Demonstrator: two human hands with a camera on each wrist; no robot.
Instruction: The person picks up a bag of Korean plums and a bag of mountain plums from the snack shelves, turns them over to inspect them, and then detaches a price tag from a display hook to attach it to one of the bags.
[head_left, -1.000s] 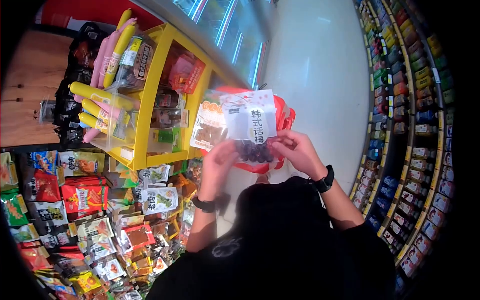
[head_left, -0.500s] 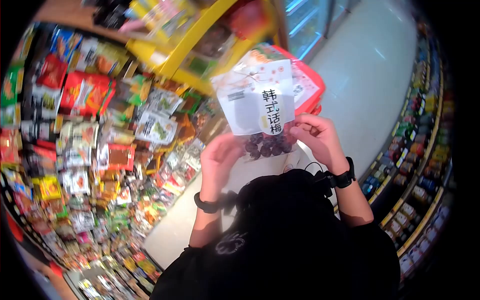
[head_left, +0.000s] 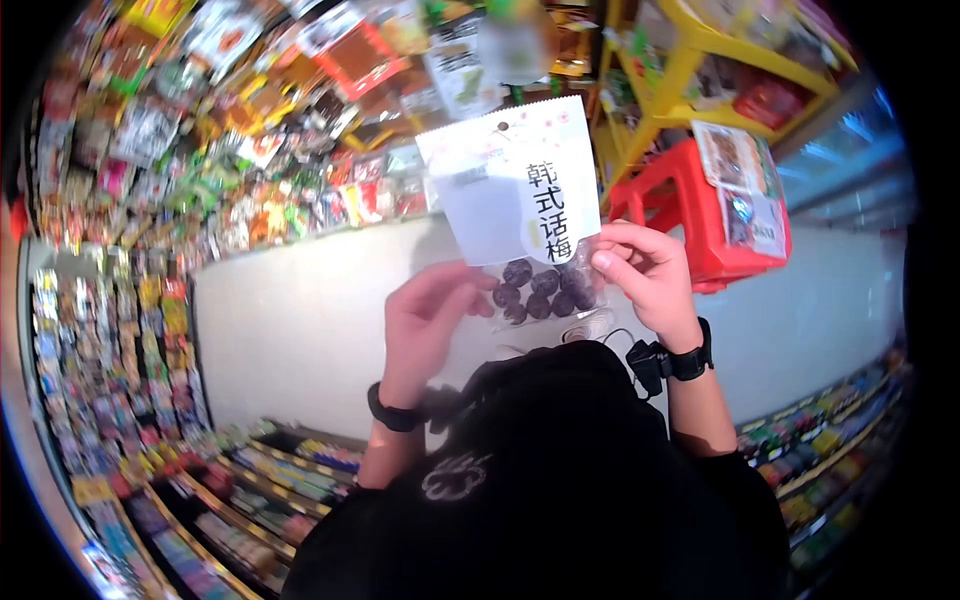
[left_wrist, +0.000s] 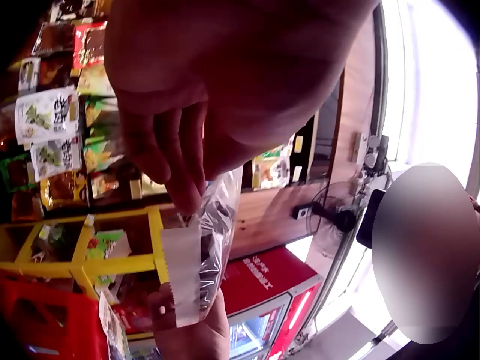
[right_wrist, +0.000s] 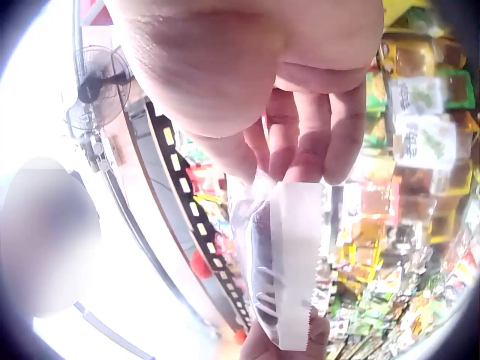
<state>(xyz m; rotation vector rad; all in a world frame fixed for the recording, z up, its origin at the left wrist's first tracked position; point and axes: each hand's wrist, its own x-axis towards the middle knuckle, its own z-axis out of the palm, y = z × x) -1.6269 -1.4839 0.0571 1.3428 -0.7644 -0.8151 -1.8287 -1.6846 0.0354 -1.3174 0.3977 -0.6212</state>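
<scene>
A white pouch (head_left: pixel 500 190) with black characters and a clear lower window showing dark round fruits (head_left: pixel 540 290) is held up in front of the body in the head view. My left hand (head_left: pixel 430 315) pinches its lower left edge. At the right edge, my right hand (head_left: pixel 650 275) pinches it between thumb and fingers. The left wrist view shows the pouch (left_wrist: pixel 184 274) edge-on under the left hand (left_wrist: pixel 217 90). In the right wrist view the right hand (right_wrist: pixel 277 90) grips the near side of the pouch (right_wrist: pixel 296 262).
A red stool (head_left: pixel 690 220) with two packets on top stands at the right beside a yellow rack (head_left: pixel 665 80). Packaged snacks (head_left: pixel 250 130) fill the shelves at the upper left. Pale floor (head_left: pixel 290 330) lies beyond the hands, with more stocked shelves (head_left: pixel 230 500) along the bottom.
The head view has swung round, so the yellow rack and red stool now appear at the right. Both hands still hold the pouch, which has stayed in front of the body.
</scene>
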